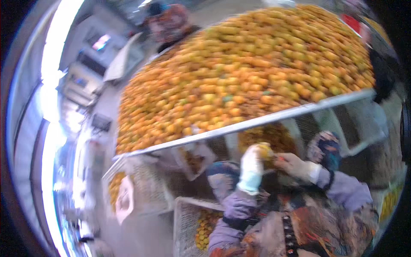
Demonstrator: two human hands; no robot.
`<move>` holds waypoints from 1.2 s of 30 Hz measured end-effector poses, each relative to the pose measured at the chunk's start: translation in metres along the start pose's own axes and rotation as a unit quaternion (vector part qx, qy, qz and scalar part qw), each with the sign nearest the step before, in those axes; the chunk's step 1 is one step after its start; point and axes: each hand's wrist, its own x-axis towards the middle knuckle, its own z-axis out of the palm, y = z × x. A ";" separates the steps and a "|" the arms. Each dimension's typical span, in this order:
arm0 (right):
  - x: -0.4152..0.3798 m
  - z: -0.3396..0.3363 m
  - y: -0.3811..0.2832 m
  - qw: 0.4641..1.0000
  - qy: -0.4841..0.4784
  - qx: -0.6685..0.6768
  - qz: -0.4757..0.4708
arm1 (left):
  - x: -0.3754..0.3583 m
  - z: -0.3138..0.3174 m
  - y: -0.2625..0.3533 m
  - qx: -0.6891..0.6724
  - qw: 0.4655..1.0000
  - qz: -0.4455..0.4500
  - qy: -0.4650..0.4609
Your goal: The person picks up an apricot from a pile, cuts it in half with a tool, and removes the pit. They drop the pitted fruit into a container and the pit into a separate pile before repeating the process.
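Note:
My left hand (251, 165), in a white glove, is closed around a round yellow-orange fruit (265, 151) in front of my lap. Close beside it on the right, my right hand (296, 166), in a pale glove, has its fingers pinched together toward the fruit. A small red-orange bit shows at those fingertips; blur hides what it belongs to. Below and beyond both hands stands a container of orange-brown pieces (267, 136), under the edge of a table (257, 121) heaped with similar fruit (239, 73).
A white crate (182, 222) with fruit stands by my left side. Another basket (147, 192) sits farther left, with a pale pink-white object (125, 199) at it. A person (169, 23) is across the table, another at the far right. More fruit (389, 201) lies at right.

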 end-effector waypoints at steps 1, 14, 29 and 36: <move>-0.003 0.003 -0.006 0.999 0.004 0.029 -0.022 | -0.004 0.004 -0.001 -0.110 0.993 -0.052 0.013; 0.001 -0.009 -0.024 0.996 0.008 0.067 0.056 | 0.005 0.009 -0.010 -0.224 0.973 -0.056 0.028; 0.005 -0.002 -0.011 0.994 0.024 0.092 0.051 | 0.007 0.010 -0.019 -0.128 0.987 -0.078 0.049; 0.022 0.025 0.016 0.951 0.017 0.308 0.018 | -0.001 0.023 -0.039 -0.215 0.966 -0.120 0.076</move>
